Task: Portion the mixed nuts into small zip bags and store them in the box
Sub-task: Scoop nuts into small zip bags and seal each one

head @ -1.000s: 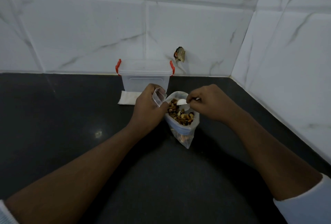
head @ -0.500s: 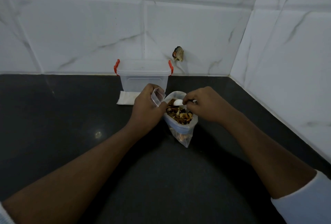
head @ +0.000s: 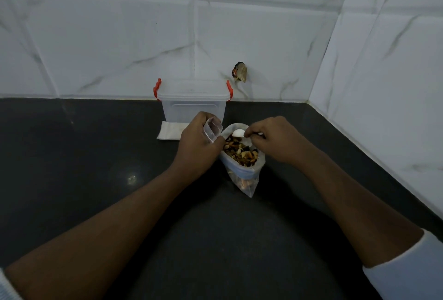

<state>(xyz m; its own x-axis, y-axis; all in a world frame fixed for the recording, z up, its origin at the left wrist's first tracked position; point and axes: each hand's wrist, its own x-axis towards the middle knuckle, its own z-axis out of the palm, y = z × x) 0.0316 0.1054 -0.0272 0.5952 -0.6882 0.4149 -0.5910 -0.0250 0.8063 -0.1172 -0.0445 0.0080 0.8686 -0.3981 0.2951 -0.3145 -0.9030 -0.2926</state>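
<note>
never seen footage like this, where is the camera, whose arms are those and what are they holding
No machine here: these are a person's two bare arms. Every picture comes from one wide-angle camera worn on the head, looking forward and down, so the arms reach in from below. The left hand grips a small clear zip bag. The right hand pinches a white spoon, its bowl above the mixed nuts in a larger open bag standing on the dark counter. Behind, against the tiled wall, sits a clear box with red latches, lid on. At its foot lies a flat white item.
</note>
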